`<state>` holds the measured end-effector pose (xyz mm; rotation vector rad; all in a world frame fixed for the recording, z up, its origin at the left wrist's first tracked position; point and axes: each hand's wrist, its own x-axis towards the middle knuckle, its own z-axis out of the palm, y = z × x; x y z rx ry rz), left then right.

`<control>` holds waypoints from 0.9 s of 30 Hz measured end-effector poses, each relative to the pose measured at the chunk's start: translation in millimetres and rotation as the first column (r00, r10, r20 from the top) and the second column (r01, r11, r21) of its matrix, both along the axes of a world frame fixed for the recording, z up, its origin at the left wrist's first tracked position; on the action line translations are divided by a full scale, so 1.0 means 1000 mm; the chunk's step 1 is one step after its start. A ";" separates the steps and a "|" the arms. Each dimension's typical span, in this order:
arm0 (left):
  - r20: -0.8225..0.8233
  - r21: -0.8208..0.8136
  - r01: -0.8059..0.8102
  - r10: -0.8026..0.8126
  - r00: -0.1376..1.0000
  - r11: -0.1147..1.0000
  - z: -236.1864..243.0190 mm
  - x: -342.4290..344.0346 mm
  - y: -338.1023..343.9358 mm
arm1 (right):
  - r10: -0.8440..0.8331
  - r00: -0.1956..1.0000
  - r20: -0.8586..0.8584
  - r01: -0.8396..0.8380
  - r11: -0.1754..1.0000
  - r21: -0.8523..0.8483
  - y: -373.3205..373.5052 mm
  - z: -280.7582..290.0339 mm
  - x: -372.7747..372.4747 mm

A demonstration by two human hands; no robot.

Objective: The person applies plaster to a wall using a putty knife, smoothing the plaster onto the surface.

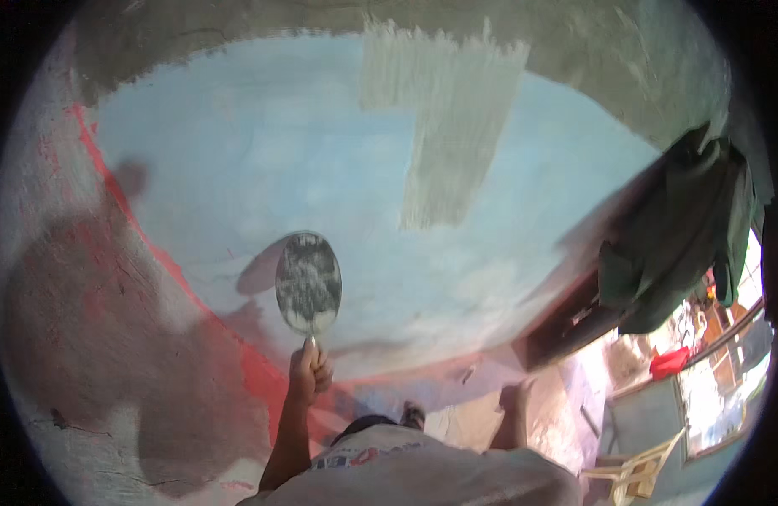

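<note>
My left hand (pixel 310 371) is closed around the thin handle of an oval hand mirror (pixel 308 282). The mirror is raised in front of a light blue painted wall (pixel 220 152), its face toward me with a mottled grey and dark reflection. A silvery rim runs around it, and its shadow falls on the wall to its left. Lower down to the right, my right hand (pixel 517 395) hangs near my body with the forearm below it. Its fingers are too small and blurred to make out, and nothing can be seen in it.
A grey bare patch (pixel 461 143) breaks the blue paint. Red paint (pixel 165 261) edges the left side. At right a dark green garment (pixel 680 236) hangs above a brown wooden board (pixel 558 325). Beyond are a red cloth (pixel 669 363), a pale plastic chair (pixel 638 472) and a bright opening (pixel 714 405).
</note>
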<state>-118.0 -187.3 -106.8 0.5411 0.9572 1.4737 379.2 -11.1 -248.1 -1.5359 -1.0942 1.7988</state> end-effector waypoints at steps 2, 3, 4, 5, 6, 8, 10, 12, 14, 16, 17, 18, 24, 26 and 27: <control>-0.051 0.002 0.014 -0.014 0.999 1.000 -0.002 -0.005 0.006 | 0.299 0.637 0.711 -0.235 0.953 -0.191 -0.049 -0.021 0.027; -0.111 -0.022 -0.033 0.030 0.993 0.999 -0.008 -0.014 -0.010 | 0.189 0.823 0.536 -0.092 0.975 -0.202 -0.058 -0.008 0.005; -0.159 -0.035 -0.002 -0.004 0.987 0.999 -0.004 -0.016 -0.007 | 0.230 0.651 0.724 -0.245 0.966 -0.087 -0.062 -0.009 0.003; -0.155 -0.036 0.014 -0.019 0.988 0.999 0.001 -0.011 -0.008 | 0.223 0.435 0.873 -0.417 0.908 -0.024 -0.068 -0.014 0.006; -0.136 -0.010 0.020 -0.021 0.990 1.000 0.002 -0.005 -0.007 | 0.197 0.379 0.904 -0.485 0.874 0.013 -0.067 -0.006 -0.010; -0.109 0.032 0.047 -0.043 0.993 0.998 0.006 0.010 0.005 | 0.077 0.505 0.859 -0.551 0.795 0.252 -0.061 -0.009 -0.050; -0.008 0.199 0.073 -0.073 0.997 0.977 0.007 0.027 0.018 | 0.118 0.762 0.637 -0.469 0.778 0.418 -0.047 0.024 -0.120; -0.114 0.196 -0.018 0.041 0.993 0.981 0.036 0.043 0.029 | 0.235 0.865 0.443 -0.484 0.623 0.614 -0.047 0.089 -0.196; -0.243 0.445 -0.116 0.244 0.939 0.888 0.034 0.056 0.051 | 0.370 0.929 -0.008 -0.258 0.663 0.703 -0.065 0.140 -0.250; -0.293 0.521 -0.109 0.297 0.909 0.847 0.050 0.070 0.056 | 0.466 0.875 -0.131 -0.229 0.637 0.737 -0.086 0.154 -0.273; -0.357 0.582 -0.077 0.339 0.871 0.809 0.064 0.071 0.057 | 0.497 0.837 -0.229 -0.170 0.634 0.754 -0.097 0.166 -0.283; -0.343 0.594 -0.103 0.367 0.864 0.798 0.077 0.071 0.056 | 0.485 0.851 -0.204 -0.150 0.595 0.790 -0.100 0.168 -0.292; -0.728 0.474 0.154 0.288 0.622 0.867 0.116 0.069 0.048 | 0.378 0.798 -0.470 0.093 0.693 0.715 -0.084 0.197 -0.303; -0.769 0.392 0.170 0.221 0.600 0.904 0.132 0.064 0.048 | 0.433 0.737 -0.519 0.159 0.636 0.756 -0.066 0.197 -0.311; -0.799 0.305 0.193 0.141 0.585 0.933 0.141 0.059 0.049 | 0.478 0.680 -0.556 0.235 0.576 0.783 -0.060 0.196 -0.314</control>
